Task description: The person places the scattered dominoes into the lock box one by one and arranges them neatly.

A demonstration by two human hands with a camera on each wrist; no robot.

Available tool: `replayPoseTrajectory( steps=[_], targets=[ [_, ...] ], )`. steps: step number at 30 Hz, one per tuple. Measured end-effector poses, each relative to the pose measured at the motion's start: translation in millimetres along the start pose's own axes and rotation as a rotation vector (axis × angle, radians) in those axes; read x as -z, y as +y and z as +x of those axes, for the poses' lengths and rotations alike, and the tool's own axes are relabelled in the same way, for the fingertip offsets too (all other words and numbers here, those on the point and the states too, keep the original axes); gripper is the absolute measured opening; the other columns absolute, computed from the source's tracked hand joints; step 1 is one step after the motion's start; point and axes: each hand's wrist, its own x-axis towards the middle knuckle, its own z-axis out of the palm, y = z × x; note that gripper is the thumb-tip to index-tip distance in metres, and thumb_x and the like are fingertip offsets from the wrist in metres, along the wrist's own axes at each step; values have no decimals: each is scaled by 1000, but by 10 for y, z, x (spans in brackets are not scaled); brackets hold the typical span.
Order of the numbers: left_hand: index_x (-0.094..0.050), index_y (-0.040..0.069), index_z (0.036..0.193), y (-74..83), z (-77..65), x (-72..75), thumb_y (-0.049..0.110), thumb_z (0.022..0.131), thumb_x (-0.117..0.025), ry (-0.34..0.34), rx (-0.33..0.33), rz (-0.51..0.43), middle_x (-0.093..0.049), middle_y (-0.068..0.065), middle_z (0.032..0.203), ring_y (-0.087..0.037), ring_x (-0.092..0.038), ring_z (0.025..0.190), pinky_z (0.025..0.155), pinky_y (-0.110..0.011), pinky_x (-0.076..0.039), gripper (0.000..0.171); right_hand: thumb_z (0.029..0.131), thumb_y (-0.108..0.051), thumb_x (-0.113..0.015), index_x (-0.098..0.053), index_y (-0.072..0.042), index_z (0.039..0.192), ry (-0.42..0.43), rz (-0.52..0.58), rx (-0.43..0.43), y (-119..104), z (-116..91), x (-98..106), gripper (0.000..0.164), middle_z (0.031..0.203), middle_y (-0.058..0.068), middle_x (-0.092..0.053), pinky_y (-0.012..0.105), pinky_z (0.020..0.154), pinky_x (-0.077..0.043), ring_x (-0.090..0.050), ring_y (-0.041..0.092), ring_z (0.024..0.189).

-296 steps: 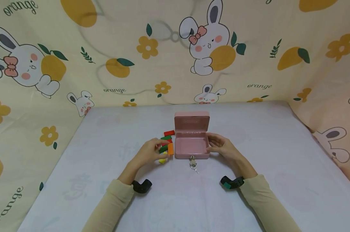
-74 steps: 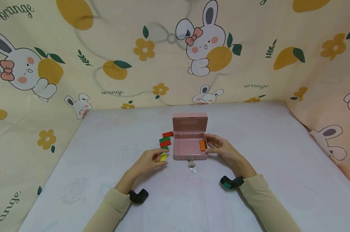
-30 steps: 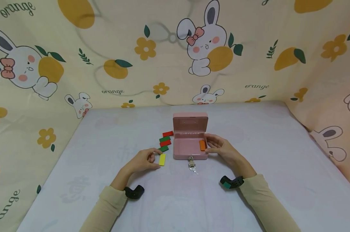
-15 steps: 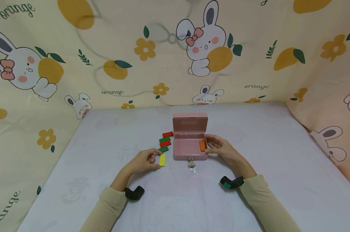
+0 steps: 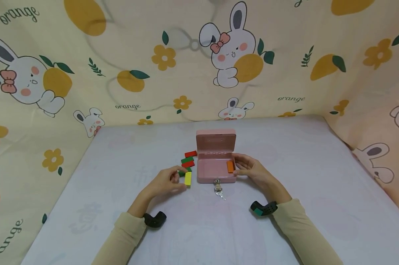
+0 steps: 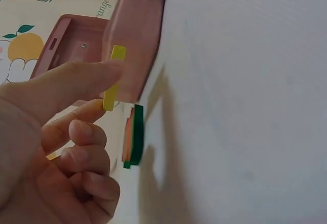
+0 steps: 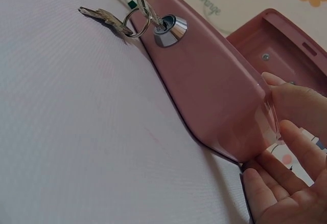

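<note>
My left hand (image 5: 166, 181) pinches a yellow block (image 5: 188, 179) upright between thumb and fingertips, just left of the box. In the left wrist view the yellow block (image 6: 117, 52) stands off the table, and the other fingers curl loosely. The pink metal cash box (image 5: 207, 180) has its lid raised. An orange block (image 5: 230, 166) lies inside against the right wall. My right hand (image 5: 257, 172) holds that wall from outside; in the right wrist view its thumb (image 7: 299, 101) lies at the rim and its fingertips reach the side and lower edge.
Left of the box lie red blocks (image 5: 191, 154) and green blocks (image 5: 187, 160), close together; the nearest green one is partly behind my left hand. Keys (image 7: 104, 19) on a ring hang from the lock (image 7: 171, 31) at the box's front. A patterned cloth (image 5: 166, 84) stands behind the white table.
The orange block, earlier by my left hand, now lies in the box. My left hand has since taken the yellow block and moved it slightly right, towards the box. My right hand stays put.
</note>
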Motion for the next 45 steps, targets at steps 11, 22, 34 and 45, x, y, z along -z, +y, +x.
replayPoseTrajectory(
  steps=[11,22,34,45],
  targets=[
    [-60,5,121,129,110,-27,15,82,-76,49,-72,-2,-43,-2,73,-8,-39,65,61,-19,-33,43,88,-9,-68,-35,-9,148,7,20,-12,2,2,-8,68,158,12,-30,33,109,-32,-28,33,148],
    [-59,7,122,255,269,-83,16,81,-77,51,-79,15,-41,-1,73,-9,-38,66,62,-19,-32,45,88,-9,-67,-36,-8,147,18,25,-25,-2,-3,-10,66,157,12,-32,31,110,-32,-29,32,147],
    [-61,7,118,342,423,-131,16,79,-78,92,-141,54,-42,-2,69,-7,-37,61,60,-17,-30,44,88,-9,-67,-37,-9,147,19,26,-15,-10,-9,-28,66,157,12,-32,29,107,-34,-29,32,148],
    [-61,8,122,434,535,-216,16,82,-76,96,-125,13,-45,-3,74,-12,-41,67,60,-18,-32,44,88,-12,-68,-36,-10,148,12,5,-4,3,12,-18,67,158,12,-31,33,109,-32,-29,34,147]
  ],
)
